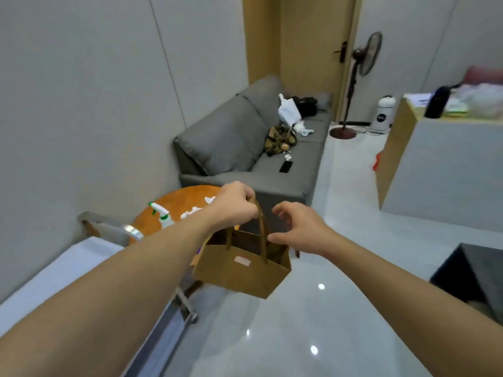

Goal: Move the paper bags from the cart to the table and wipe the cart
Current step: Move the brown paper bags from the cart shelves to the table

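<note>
A brown paper bag [241,270] hangs in the air by its handles, above the floor and just right of the cart [68,273]. My left hand [234,204] grips the handles at their top. My right hand [296,227] hovers beside the bag's right rim with fingers loosely curled and holds nothing. The round orange table [179,206] stands behind the bag, partly hidden by my left arm. The cart shows a white top and a metal handle bar [109,227] at lower left.
A white spray bottle [163,216] with a green trigger and white cloths [196,210] lie on the table. A grey sofa [245,148] with bags and a phone stands beyond. A dark stool [471,276] is at right, a counter [435,164] farther back, a fan [362,77] by the door.
</note>
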`<state>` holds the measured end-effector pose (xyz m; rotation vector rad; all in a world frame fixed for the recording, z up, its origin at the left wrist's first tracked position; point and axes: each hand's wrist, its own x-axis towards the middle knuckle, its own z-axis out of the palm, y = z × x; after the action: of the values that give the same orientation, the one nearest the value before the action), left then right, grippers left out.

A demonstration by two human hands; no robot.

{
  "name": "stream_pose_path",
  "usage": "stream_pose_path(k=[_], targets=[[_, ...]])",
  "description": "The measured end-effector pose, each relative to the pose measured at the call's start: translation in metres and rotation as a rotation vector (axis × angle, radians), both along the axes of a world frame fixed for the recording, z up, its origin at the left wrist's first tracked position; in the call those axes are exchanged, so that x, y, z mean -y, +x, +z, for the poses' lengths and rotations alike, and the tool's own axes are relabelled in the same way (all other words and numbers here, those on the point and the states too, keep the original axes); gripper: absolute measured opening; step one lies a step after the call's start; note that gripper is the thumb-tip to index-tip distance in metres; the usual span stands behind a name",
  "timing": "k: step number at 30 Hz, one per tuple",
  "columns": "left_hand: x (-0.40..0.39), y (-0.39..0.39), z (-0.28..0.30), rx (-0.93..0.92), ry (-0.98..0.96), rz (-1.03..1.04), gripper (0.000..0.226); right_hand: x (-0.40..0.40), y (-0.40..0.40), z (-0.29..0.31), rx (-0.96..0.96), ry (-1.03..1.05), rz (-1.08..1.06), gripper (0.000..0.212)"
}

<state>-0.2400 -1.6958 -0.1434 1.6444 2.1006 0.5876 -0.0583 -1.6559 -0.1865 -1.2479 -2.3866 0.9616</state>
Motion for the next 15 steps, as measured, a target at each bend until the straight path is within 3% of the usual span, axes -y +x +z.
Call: stream_pose_path(k=[5, 9, 12, 15], targets=[[-0.104, 0.112, -0.003, -0.100, -0.189, -0.297, 0.035, -0.067, 0.119, -0.031, 0.143, -0.233, -0.181, 0.075], [-0.175, 0.198, -0.011, -0.098, -0.289, -0.457, 0.023, -0.115, 0.204, -0.065, 0.080, -0.392, -0.421, 0.077], [-0.223, 0.257, -0.020, -0.093, -0.329, -0.555, 0.010, -0.145, 0.259, -0.089, -0.118, -0.519, -0.686, 0.055], [-0.264, 0.312, -0.031, -0.095, -0.321, -0.654, 0.011, -0.164, 0.307, -0.105, -0.236, -0.503, -0.878, 0.022]])
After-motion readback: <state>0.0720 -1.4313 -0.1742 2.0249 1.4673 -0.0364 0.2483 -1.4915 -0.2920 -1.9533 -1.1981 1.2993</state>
